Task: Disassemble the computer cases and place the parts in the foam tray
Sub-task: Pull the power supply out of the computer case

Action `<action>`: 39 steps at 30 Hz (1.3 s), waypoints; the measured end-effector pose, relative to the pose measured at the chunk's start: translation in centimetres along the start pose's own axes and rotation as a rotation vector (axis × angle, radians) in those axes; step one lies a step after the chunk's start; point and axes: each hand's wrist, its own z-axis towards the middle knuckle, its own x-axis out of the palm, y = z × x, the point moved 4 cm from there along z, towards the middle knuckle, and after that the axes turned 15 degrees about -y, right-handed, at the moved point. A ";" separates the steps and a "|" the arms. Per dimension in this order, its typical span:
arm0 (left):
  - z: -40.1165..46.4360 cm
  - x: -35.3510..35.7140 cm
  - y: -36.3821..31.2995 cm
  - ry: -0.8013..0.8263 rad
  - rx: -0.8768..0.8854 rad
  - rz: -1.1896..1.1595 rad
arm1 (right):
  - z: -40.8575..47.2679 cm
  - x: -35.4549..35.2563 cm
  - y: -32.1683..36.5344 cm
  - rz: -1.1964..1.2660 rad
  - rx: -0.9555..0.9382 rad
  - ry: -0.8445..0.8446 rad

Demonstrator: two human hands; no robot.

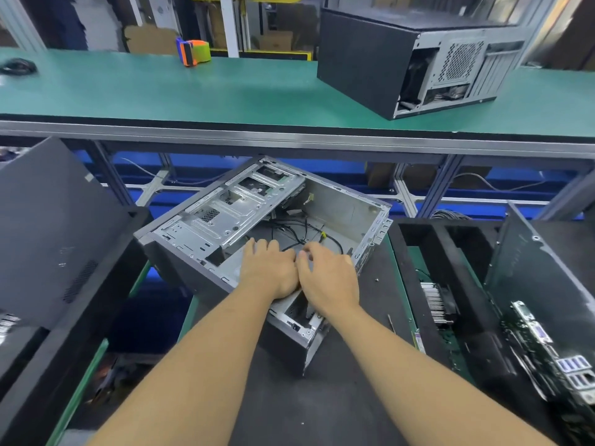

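An open computer case [257, 226] is lying on its side on the dark work mat [322, 397], with its open side up, and both hands are reaching into it. The left hand [269, 268] is laid on the grey floor of the case with its fingers fairly straight, and nothing seems to be held in it. The right hand [328, 278] is just beside it with its fingers bent near the black cables [299, 230], but whether a cable is pinched cannot be told. The inside looks almost bare, so the step in hand is judged to be the pulling out of the last cables. Next, the cables probably need to be freed and lifted up and out. Thin metal edges run all around the opening, and the drive cage [231, 204] sits close on the left, so little room is left for the hands inside. The foam tray [415, 284] stands to the right, near the case, with a green board [457, 355] already placed in one slot. Another closed case [399, 59] waits far back on the green table [161, 88].
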 end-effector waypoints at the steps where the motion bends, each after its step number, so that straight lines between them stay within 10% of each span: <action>1: 0.6 -0.1 -0.4 0.019 0.020 0.016 | 0.2 0.0 -0.1 -0.025 -0.046 0.001; 7: 4.9 -2.1 -2.6 0.074 -0.027 -0.256 | 0.5 0.2 -0.6 -0.010 -0.046 -0.064; 15: 5.9 -3.5 -0.3 -0.291 -0.490 -1.029 | 0.7 0.8 -1.1 -0.097 -0.100 -0.043; 20: 2.4 -3.6 4.7 -0.312 -0.245 -0.512 | 0.7 1.6 -1.2 -0.184 -0.141 0.030; 26: -2.1 -2.1 3.0 -0.556 -0.215 -0.490 | 0.7 1.5 -0.8 -0.254 -0.157 0.054; 34: -1.9 -2.7 3.6 -0.643 -0.175 -0.564 | 5.7 3.5 0.7 -0.220 0.065 0.849; 39: -1.1 -1.9 3.7 -0.564 -0.105 -0.543 | 6.4 6.3 1.9 -0.059 0.038 0.695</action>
